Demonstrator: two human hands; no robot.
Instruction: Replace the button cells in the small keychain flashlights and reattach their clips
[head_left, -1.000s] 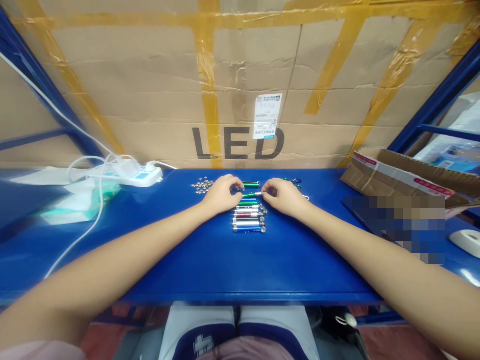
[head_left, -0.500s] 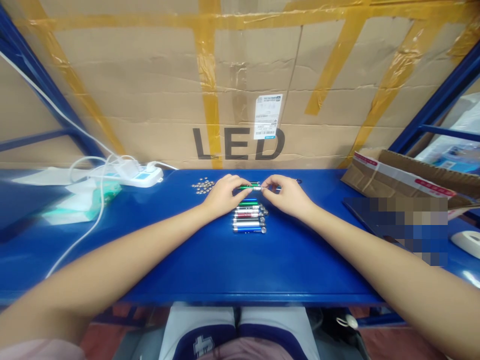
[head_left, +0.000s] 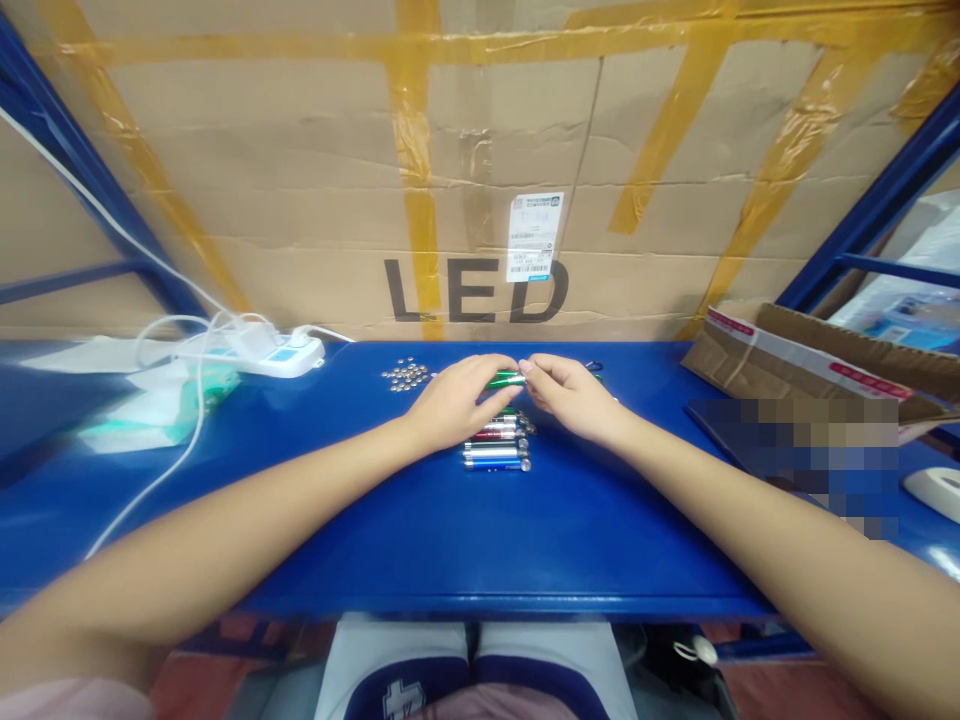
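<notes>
Bare forearms all the way down, nothing on the wrists, left hand [head_left: 450,400] and right hand [head_left: 574,395] uncovered too. There's a soft pink fabric sleeve edge [head_left: 67,702] on the left upper arm. Down at the lap: a pink shirt hem [head_left: 480,703] and white shorts [head_left: 540,650] with navy-blue panels carrying a white printed emblem [head_left: 401,694].

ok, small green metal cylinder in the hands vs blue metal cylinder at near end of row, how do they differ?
The small green metal cylinder is pinched between the left hand and right hand; the blue metal cylinder lies untouched on the blue table. Fingers cover the green one's ends; the blue one's silver ends show. Both are slim and lie crosswise.
</notes>
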